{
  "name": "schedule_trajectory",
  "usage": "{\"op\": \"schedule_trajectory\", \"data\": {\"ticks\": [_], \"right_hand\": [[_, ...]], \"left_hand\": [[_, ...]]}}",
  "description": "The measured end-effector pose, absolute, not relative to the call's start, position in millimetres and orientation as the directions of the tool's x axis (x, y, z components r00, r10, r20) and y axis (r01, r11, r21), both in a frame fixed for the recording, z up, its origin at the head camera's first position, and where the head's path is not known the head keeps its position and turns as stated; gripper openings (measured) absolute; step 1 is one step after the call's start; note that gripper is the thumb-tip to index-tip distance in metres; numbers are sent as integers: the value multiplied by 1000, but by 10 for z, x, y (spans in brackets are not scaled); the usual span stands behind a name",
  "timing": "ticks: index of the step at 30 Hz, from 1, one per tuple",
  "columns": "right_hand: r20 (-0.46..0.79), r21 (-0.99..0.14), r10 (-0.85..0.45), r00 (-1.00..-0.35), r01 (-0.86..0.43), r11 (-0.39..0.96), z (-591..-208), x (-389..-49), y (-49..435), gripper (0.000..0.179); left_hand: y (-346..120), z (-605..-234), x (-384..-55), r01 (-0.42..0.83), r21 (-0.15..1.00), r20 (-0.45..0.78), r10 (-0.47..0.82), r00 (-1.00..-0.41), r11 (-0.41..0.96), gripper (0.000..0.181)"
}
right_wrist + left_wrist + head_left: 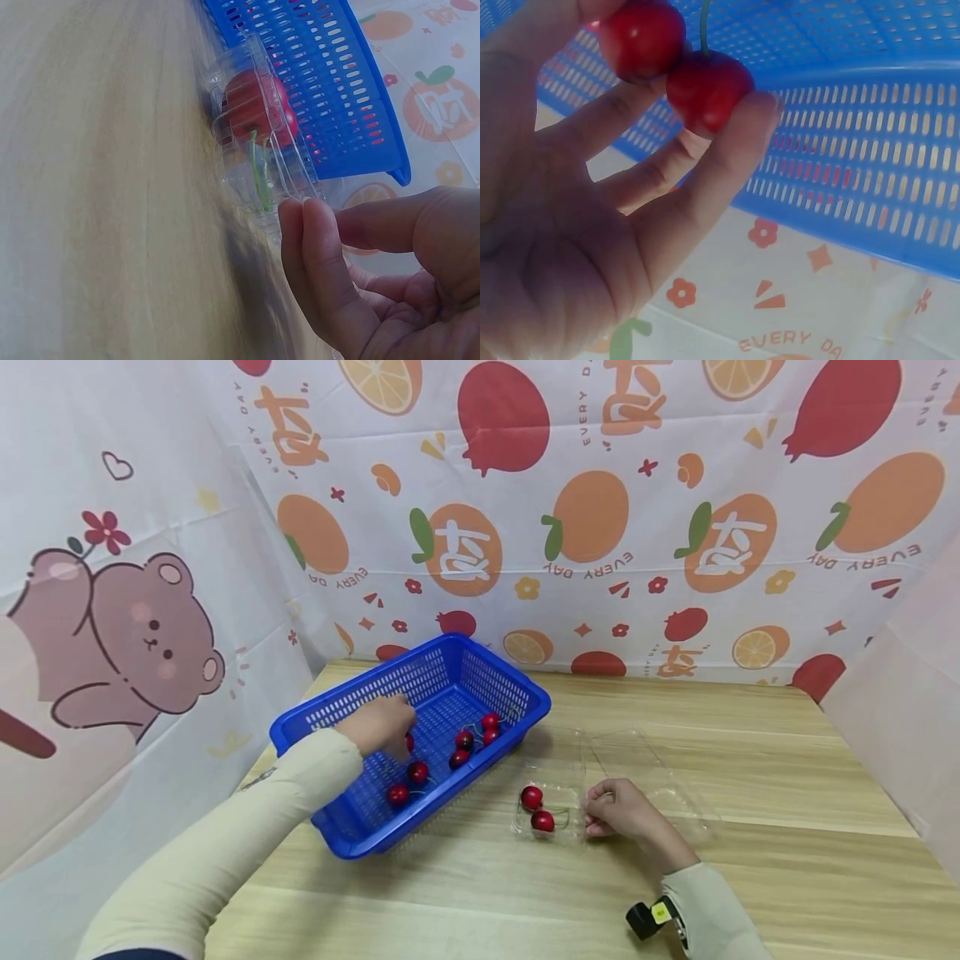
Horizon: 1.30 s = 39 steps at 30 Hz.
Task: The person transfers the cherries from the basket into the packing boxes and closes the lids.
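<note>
Over the blue plastic basket (420,821), my left hand (381,727) reaches in from the left. In the left wrist view its fingers hold a pair of red cherries (709,94), one with a green stem. Several more cherries (464,740) lie on the basket floor. My right hand (621,810) pinches the right edge of a clear plastic clamshell box (567,795), which stands with its lid folded back. Two cherries (542,821) with green stems lie in that box; the right wrist view shows them through the clear wall.
Right of my right hand stands another clear clamshell box (678,806), its lid also folded back. Everything sits on a wood-grain table (810,827). A fruit-print cloth (588,610) hangs behind the table, and a bear-print cloth (247,552) on the left.
</note>
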State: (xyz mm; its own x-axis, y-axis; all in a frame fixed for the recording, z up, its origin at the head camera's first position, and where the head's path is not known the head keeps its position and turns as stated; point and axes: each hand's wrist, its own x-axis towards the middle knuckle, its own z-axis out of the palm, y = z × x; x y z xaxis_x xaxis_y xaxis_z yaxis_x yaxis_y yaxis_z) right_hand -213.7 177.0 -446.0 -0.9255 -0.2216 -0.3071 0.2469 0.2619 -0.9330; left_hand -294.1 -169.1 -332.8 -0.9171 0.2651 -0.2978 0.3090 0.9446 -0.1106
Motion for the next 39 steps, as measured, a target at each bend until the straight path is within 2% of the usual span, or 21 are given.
{"op": "schedule_trajectory", "data": {"ticks": [14, 29, 39], "right_hand": [[-312, -931, -212, -926, 254, 264, -4472, -2130, 1763, 16], [-331, -922, -195, -923, 273, 274, -4452, -2147, 1751, 15], [-337, -921, -200, -920, 279, 270, -4457, -2147, 1754, 15]], "left_hand": [[-1707, -3260, -2811, 395, -24, -122, 390, -913, 918, 36], [-1641, -2978, -2509, 408, 64, 52, 406, -913, 911, 43], [-1502, -2885, -2296, 491, 4, 177, 482, -858, 871, 42]]}}
